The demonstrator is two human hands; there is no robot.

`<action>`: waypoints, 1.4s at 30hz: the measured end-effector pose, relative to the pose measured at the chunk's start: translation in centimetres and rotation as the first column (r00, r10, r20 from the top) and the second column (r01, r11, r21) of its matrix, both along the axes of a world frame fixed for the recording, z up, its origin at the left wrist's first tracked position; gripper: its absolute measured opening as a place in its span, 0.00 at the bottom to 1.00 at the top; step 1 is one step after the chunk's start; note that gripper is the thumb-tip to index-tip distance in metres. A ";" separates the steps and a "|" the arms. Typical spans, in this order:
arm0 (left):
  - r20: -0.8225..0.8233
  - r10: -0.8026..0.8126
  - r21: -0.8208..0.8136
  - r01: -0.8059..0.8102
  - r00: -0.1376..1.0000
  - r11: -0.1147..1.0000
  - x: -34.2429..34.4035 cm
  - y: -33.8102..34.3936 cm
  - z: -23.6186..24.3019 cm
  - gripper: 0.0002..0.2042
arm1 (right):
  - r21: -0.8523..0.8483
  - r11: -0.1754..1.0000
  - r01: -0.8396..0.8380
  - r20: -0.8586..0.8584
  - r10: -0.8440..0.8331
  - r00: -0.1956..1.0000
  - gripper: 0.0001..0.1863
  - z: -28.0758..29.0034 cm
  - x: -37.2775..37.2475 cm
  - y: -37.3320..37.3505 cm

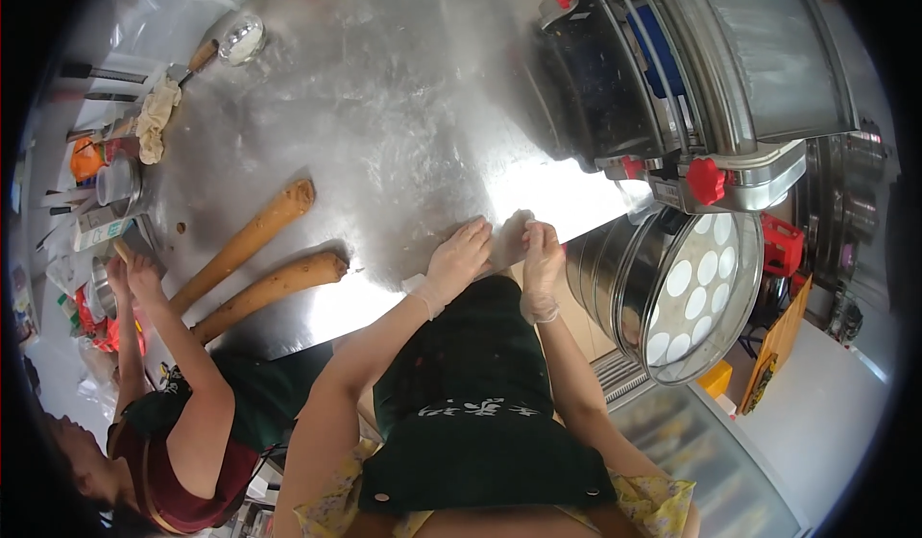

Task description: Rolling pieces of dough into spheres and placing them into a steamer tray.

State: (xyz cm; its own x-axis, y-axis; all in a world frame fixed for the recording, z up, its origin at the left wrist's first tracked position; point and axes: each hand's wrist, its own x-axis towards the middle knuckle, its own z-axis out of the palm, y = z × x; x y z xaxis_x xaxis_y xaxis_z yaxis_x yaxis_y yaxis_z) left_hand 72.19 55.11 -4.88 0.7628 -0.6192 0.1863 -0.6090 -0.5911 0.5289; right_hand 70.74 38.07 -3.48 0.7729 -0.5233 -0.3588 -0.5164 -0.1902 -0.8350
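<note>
Head view: left hand (pixel 459 259) lay flat, fingers spread, grip wide, on the steel bench (pixel 384 134) near its front edge. Right hand (pixel 541 250) pinched a pale dough piece (pixel 512 235) just beside it. Both wore thin gloves. Risk, as I judged it: dough so close to the edge could slide off or stick to the gloves. Steamer tray (pixel 687 288) at the right held rows of white round pieces. Small bowl (pixel 241 40) far back held something white. Co-worker's hand (pixel 144 274) was at the left clutter.

Commercial kitchen (steel table (pixel 384 134), steamer (pixel 672 288))
</note>
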 end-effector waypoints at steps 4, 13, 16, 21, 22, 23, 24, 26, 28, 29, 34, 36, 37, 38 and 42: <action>-0.552 0.385 -0.190 -0.561 0.739 0.806 0.8 -1.2 2.8 0.11 | 0.363 0.927 -0.094 0.133 0.049 0.990 0.19 2.6 0.3 3.9; -0.046 0.649 -0.122 -0.649 0.760 0.751 2.5 -0.5 11.6 0.29 | 0.940 0.208 -0.269 0.224 0.216 0.950 0.33 7.5 5.4 5.7; -0.588 0.242 -0.361 -0.517 0.772 0.776 3.8 1.5 13.0 0.37 | 0.960 0.189 -0.207 0.124 0.376 0.918 0.38 7.8 5.9 5.5; -0.428 0.365 -0.308 -0.513 0.827 0.801 3.4 1.4 12.6 0.38 | 0.956 0.185 -0.226 0.202 0.138 0.970 0.45 10.1 5.0 9.5; -0.388 0.388 -0.293 -0.511 0.836 0.808 3.4 1.4 12.4 0.38 | 0.928 0.308 -0.212 0.212 0.032 0.977 0.46 10.9 4.7 10.1; -0.347 0.409 -0.276 -0.509 0.844 0.815 3.3 1.4 12.3 0.38 | 0.933 0.303 -0.195 0.198 0.020 0.980 0.44 10.7 4.9 10.2; -0.305 0.427 -0.261 -0.506 0.851 0.822 3.3 1.3 12.2 0.39 | 0.932 0.304 -0.198 0.199 0.026 0.980 0.44 10.4 5.3 9.6; -0.221 0.459 -0.225 -0.503 0.860 0.834 3.2 1.3 12.2 0.39 | 0.942 0.253 -0.221 0.159 0.246 0.956 0.42 9.9 6.4 7.4; -0.155 0.511 -0.180 -0.533 0.845 0.827 3.9 2.1 14.9 0.37 | 0.934 0.279 -0.222 0.109 0.370 0.923 0.41 11.4 7.6 6.1; -0.363 0.398 -0.335 -0.517 0.842 0.788 4.2 2.3 15.3 0.36 | 0.951 0.199 -0.237 0.123 0.460 0.879 0.41 12.0 8.0 6.2; -0.612 0.193 -0.578 -0.600 0.767 0.554 4.1 1.2 12.4 0.32 | 0.949 0.117 -0.293 0.281 0.108 0.954 0.43 11.5 6.7 8.6; -0.536 0.276 -0.626 -0.595 0.798 0.504 3.6 0.2 11.9 0.32 | 0.898 0.307 -0.314 0.329 0.002 0.944 0.40 11.5 6.1 9.7; -0.496 0.319 -0.650 -0.589 0.808 0.481 3.5 -0.1 11.8 0.32 | 0.904 0.312 -0.294 0.289 0.062 0.955 0.39 11.6 6.5 9.5; -0.455 0.363 -0.673 -0.581 0.813 0.458 3.5 -0.2 11.6 0.32 | 0.908 0.317 -0.274 0.247 0.122 0.961 0.37 11.6 6.9 9.3; -0.202 0.566 -0.336 -0.599 0.800 0.727 5.8 2.0 15.1 0.33 | 0.956 0.219 -0.194 0.058 0.508 0.859 0.35 11.9 10.1 5.7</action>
